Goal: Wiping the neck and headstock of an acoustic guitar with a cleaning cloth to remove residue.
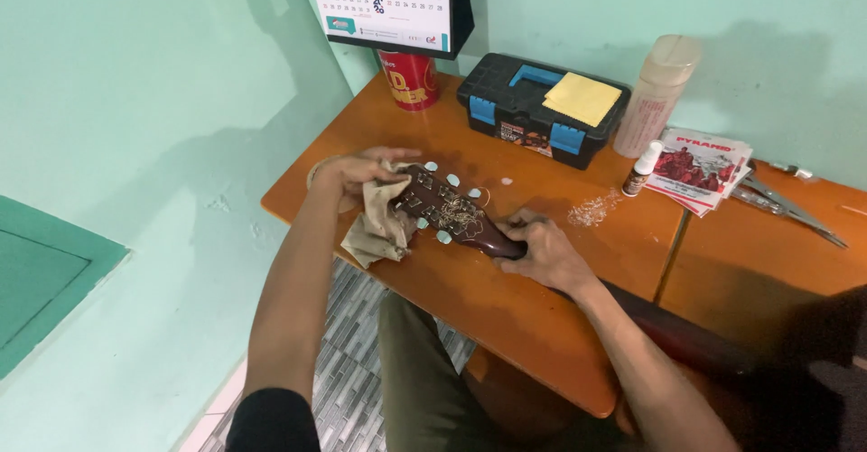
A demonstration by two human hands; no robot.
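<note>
A dark brown guitar headstock (449,208) with pale tuning pegs lies on the orange wooden table (506,307). My left hand (357,174) presses a beige cloth (377,226) against the far end of the headstock. My right hand (542,251) grips the guitar neck just below the headstock. The rest of the guitar runs off toward my lap at the lower right, dark and mostly hidden.
At the back stand a red cup (411,80), a black toolbox (533,113) with a yellow cloth (582,98) on top, a tall plastic bottle (657,95), a small dropper bottle (643,168), paper packets (704,167) and metal pliers (790,206). A calendar (388,5) hangs above.
</note>
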